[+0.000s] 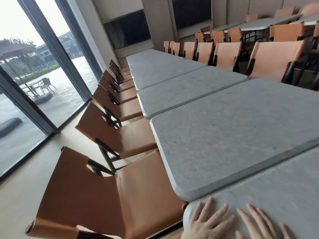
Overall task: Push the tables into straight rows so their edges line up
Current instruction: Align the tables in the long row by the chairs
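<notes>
Both hands, left hand (206,223) and right hand (259,223), lie flat with fingers spread (gripping nothing) on the nearest grey speckled stone-topped table (276,192), butted against the next grey table (233,135) beside tan leather chairs (120,195).

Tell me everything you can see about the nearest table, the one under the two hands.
The nearest table has a pale grey, stone-looking top with faint veins and a rounded corner. Only part of it shows at the bottom right. The left hand and right hand both lie flat on it with straight, spread fingers, near its corner. Its far edge meets the next table, whose corner sticks out further to the left. A brown chair stands against its left side.
</notes>
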Demonstrator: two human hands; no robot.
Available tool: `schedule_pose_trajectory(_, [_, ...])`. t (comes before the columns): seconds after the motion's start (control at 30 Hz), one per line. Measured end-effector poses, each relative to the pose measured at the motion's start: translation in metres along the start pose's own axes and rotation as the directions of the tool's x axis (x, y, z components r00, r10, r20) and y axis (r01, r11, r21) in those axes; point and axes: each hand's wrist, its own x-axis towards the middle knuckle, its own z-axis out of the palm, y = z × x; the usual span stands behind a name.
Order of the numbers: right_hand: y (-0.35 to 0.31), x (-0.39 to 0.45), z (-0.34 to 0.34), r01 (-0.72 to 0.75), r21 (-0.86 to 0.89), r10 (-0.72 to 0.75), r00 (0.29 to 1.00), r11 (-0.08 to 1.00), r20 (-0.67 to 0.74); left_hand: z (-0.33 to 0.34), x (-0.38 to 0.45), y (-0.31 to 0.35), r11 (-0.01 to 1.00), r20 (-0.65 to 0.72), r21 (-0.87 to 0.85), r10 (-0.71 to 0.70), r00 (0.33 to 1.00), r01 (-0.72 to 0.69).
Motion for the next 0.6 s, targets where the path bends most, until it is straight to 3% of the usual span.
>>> schedule_pose_trajectory(0.03, [-0.006,0.001,-0.002,-0.099,0.053,0.096,0.994,0.994,0.054,-0.006,-0.004,0.006,0.993,-0.001,0.108,0.043,0.999,-0.042])
schedule_pose_trajectory(0.1, [-0.003,-0.001,-0.001,-0.142,0.092,0.141,0.990,0.986,0.016,-0.025,-0.007,0.017,0.980,0.077,0.126,0.144,0.987,-0.153])
schedule_pose_trajectory(0.2, [0.001,-0.003,-0.005,-0.231,0.109,0.235,0.972,0.967,-0.024,-0.027,-0.008,0.022,0.978,0.113,-0.129,0.177,0.978,-0.163])
schedule_pose_trajectory(0.3, [-0.001,-0.017,-0.013,-0.339,0.180,0.344,0.939,0.923,0.000,-0.021,-0.007,0.021,0.984,0.092,-0.087,0.162,0.983,-0.154])
schedule_pose_trajectory(0.47, [-0.041,-0.072,-0.033,-0.377,0.073,0.370,0.924,0.923,0.095,-0.018,-0.008,0.020,0.988,0.057,-0.044,0.149,0.987,-0.147])
schedule_pose_trajectory(0.6, [-0.068,-0.131,-0.061,-0.319,-0.050,0.321,0.946,0.946,0.046,-0.018,-0.011,0.023,0.988,0.071,-0.044,0.151,0.986,-0.148])
